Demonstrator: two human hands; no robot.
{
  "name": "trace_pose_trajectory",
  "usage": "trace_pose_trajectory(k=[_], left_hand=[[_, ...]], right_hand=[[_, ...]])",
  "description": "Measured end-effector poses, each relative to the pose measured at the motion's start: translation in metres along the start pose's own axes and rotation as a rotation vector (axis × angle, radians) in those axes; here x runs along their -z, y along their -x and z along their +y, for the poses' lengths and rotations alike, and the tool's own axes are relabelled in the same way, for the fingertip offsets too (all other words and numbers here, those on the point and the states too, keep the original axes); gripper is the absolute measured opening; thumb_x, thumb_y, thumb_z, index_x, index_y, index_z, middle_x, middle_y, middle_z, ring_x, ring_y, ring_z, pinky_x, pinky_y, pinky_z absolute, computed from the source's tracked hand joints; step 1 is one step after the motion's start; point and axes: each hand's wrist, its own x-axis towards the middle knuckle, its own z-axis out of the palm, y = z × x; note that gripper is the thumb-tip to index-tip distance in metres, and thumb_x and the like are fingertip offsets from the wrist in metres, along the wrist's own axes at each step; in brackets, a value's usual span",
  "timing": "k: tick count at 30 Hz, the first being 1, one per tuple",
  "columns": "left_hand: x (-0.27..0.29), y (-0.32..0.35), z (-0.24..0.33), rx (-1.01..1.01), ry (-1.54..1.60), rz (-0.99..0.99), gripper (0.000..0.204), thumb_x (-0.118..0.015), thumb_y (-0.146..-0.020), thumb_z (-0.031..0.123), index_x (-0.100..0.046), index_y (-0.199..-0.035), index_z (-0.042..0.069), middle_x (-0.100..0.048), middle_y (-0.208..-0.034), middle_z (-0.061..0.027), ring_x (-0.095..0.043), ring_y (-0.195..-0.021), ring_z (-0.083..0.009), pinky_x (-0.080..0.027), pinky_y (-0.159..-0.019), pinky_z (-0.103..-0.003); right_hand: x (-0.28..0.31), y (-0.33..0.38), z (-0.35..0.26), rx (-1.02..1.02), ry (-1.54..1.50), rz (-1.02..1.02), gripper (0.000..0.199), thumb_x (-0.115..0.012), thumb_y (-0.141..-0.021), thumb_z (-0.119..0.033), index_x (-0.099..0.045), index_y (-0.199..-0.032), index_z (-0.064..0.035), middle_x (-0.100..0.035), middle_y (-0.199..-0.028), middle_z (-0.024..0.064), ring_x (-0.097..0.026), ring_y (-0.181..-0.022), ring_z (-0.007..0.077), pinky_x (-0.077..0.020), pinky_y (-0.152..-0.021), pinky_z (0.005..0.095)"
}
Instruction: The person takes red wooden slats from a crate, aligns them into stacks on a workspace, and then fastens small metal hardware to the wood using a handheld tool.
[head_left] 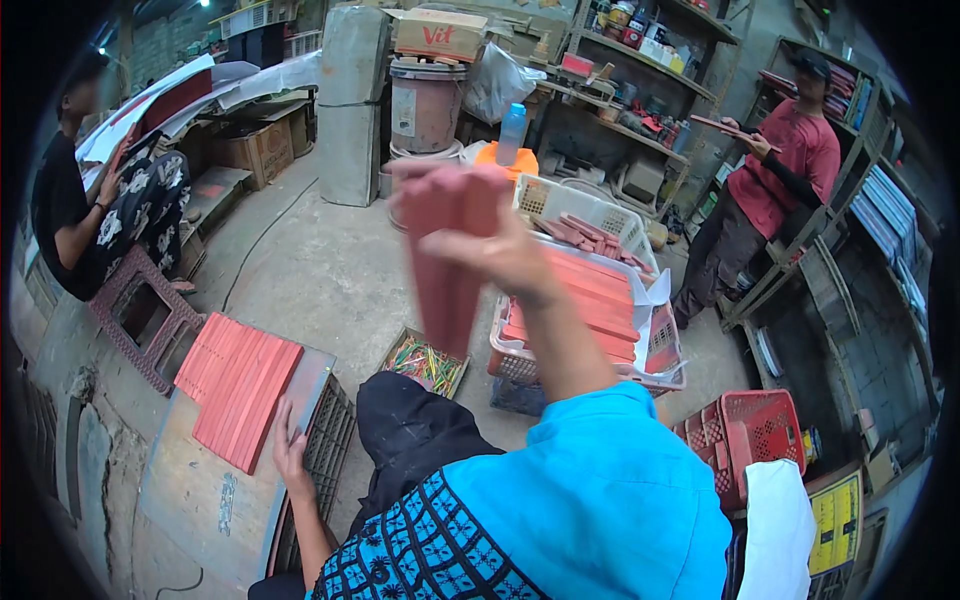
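My right hand [490, 255] is raised at the centre, its fingers wrapped round a bundle of flat red strips [445, 265]. Motion blurs the bundle, which hangs with its narrower end downward. On the left, a row of similar red strips [240, 385] lies side by side on a wooden board [190, 500]. My left hand [291, 450] is beside the right end of that row with its fingers stretched out and nothing in it. Whether it touches the last strip I cannot tell. More red strips [580, 300] fill a crate [510, 350] right of centre.
A box of colourful thin pieces [428, 362] stands on the floor beyond my knee. Behind the crate is a white basket [545, 200] of red pieces. Red baskets [745, 440] stand at right. One person [790, 150] stands far right; another [80, 200] sits far left.
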Motion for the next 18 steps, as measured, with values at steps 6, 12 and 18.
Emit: trace_pose_trajectory(k=[6, 12, 18], left_hand=[[-0.03, 0.002, 0.025, 0.231, 0.897, -0.517, 0.074, -0.055, -0.068, 0.027, -0.03, -0.129, -0.005, -0.047, -0.123, -0.0198, -0.047, -0.114, -0.0309, -0.038, -0.095, -0.043], [0.001, 0.038, -0.047, 0.406, 1.005, -0.076, 0.053, -0.05, -0.075, 0.013, -0.038, -0.124, -0.002, -0.053, -0.114, -0.0155, -0.054, -0.102, -0.0285, -0.044, -0.089, -0.041], [0.025, 0.043, -0.06, 0.421, 1.036, 0.07, 0.046, -0.05, -0.076, 0.015, -0.044, -0.119, -0.002, -0.054, -0.111, -0.0172, -0.055, -0.101, -0.03, -0.044, -0.089, -0.041]], right_hand=[[-0.123, 0.003, 0.099, -0.527, -0.843, -0.246, 0.065, -0.057, -0.063, 0.001, -0.04, -0.126, -0.0042, -0.055, -0.101, 0.0136, -0.058, -0.09, 0.0241, -0.047, -0.083, 0.0374], [-0.197, 0.081, 0.177, -0.768, -0.46, 0.003, 0.047, -0.06, -0.076, -0.011, -0.045, -0.119, -0.0007, -0.058, -0.103, 0.0121, -0.058, -0.089, 0.0179, -0.0479, -0.076, 0.0307], [-0.228, 0.178, 0.182, -0.579, 0.336, -0.188, 0.044, -0.052, -0.085, -0.032, -0.05, -0.113, 0.0016, -0.051, -0.103, 0.022, -0.05, -0.1, 0.0349, -0.0391, -0.087, 0.0393]])
